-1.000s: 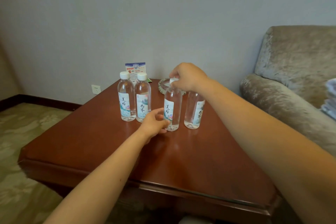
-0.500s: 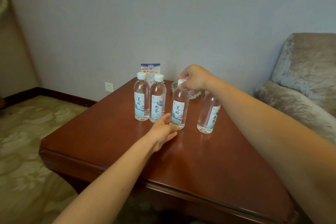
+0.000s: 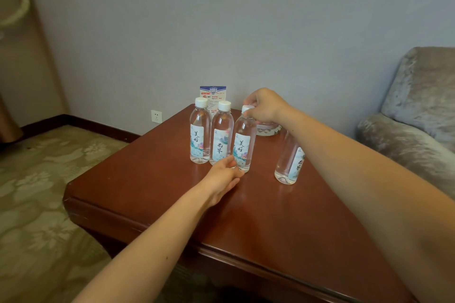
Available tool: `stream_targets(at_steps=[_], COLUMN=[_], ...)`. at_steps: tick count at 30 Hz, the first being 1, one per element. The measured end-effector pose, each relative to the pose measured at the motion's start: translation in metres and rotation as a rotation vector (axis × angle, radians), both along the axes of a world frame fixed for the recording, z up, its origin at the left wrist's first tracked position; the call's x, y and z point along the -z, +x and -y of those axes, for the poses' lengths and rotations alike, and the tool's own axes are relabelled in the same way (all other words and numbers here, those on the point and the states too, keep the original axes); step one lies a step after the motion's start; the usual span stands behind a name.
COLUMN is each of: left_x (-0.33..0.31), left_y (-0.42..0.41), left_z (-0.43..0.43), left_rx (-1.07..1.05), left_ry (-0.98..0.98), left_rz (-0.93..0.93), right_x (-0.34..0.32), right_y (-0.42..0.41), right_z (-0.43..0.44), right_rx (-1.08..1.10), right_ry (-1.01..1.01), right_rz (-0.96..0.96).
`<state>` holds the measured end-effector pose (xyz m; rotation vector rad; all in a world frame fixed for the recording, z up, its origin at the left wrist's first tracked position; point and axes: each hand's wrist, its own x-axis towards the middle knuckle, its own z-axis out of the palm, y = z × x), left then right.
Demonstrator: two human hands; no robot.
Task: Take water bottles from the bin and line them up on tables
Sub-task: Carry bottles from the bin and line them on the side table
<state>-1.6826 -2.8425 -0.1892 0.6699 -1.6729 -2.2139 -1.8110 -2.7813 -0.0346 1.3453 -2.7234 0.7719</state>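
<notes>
1. A patterned carpet covers the floor to the left, running up to a plain wall.
2. A dark wooden table fills the middle, with one corner pointing at the wall.
3. A grey plush armchair stands just beside the table, on the right.
4. The right hand reaches in from the right and pinches the white cap of the third bottle from above with curled fingers.
5. The left hand lies low on the table, fingers nearly straight, with thumb and fingertips touching the base of that same bottle.
6. 4 clear water bottles stand upright on the table near its far corner. The leftmost bottle and the second bottle touch. The third bottle is just beside them.
7. The fourth bottle stands apart to the right, partly hidden by the right forearm.
8. A glass dish sits behind the right hand.
9. A printed card stands behind the 2 left bottles.
10. A wall socket is low on the wall.
</notes>
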Motion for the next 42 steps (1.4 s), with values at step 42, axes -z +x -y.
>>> stream_targets(at_steps=[42], left_x=[-0.009], left_y=[-0.034], left_z=[-0.064], left_rx=[0.195], left_ry=[-0.046], left_rz=[0.046], right_x=[0.025], right_y=[-0.027], right_z=[-0.109], right_rx=[0.095], right_ry=[-0.337], right_rz=[0.353])
